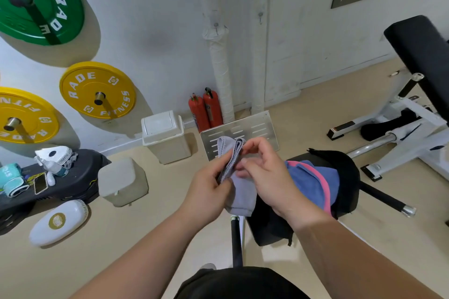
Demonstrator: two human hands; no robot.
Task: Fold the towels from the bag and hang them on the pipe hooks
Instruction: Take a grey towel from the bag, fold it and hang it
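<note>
Hands meet over the bench: left hand (209,187) and right hand (263,172) both pinch a folded grey towel (239,192). Blue towel (313,179) lies just right, on a black bag (345,172).

The bench (349,177) carries a bag (345,167) with a towel (313,177) in it; left of the bench stands a bin (165,138); behind the bench rises the pipe (218,68); beside the pipe stand fire extinguishers (206,109).
</note>
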